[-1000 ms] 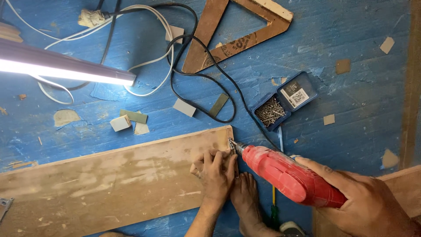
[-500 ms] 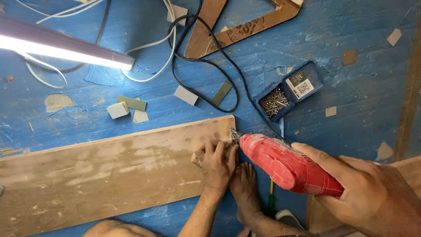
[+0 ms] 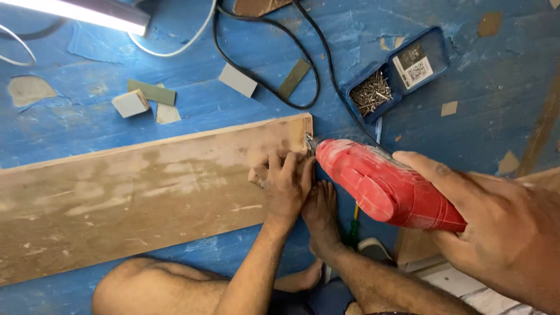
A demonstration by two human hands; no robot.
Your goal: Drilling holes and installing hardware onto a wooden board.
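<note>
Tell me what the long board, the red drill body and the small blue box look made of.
Board: wood, maybe plywood, unfinished, with blotchy worn patches. Red drill in the right hand: looks like moulded plastic, ribbed with a dull sheen. Blue box: likely plastic, holding metal screws. The left hand presses on the board.

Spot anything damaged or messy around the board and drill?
Yes. The blue floor has paint flaked off in patches, small offcuts lie scattered above the board, and a black cable loops loosely beside the open screw box. No screws look spilled.

Red drill (image 3: 382, 189), brown worn board (image 3: 134, 198), blue scuffed floor (image 3: 466, 111), black cable (image 3: 262, 87).
</note>
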